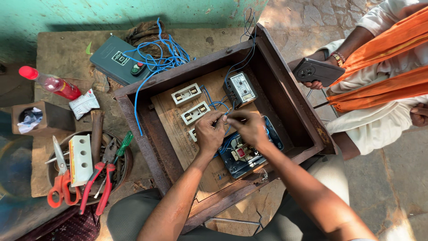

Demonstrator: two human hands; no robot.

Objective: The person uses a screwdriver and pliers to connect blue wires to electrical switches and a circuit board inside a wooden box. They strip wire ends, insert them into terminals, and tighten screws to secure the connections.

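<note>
A rusty metal box [285,71] lies open with a wooden board [167,109] inside. White fuse holders [186,94] and a grey switch unit [240,88] are mounted on the board. Blue wires [209,99] run between them. My left hand [209,133] and my right hand [248,127] meet over the middle of the board, both pinching a blue wire end. Below my right hand sits a blue-based switch [243,154] with a red part.
A grey starter box [118,60] with loose blue wire lies behind. At left, a bowl [122,172] holds red pliers, orange scissors, a white socket block and a green screwdriver. A red-capped bottle [53,82] lies nearby. Another person at right holds a dark phone [316,70].
</note>
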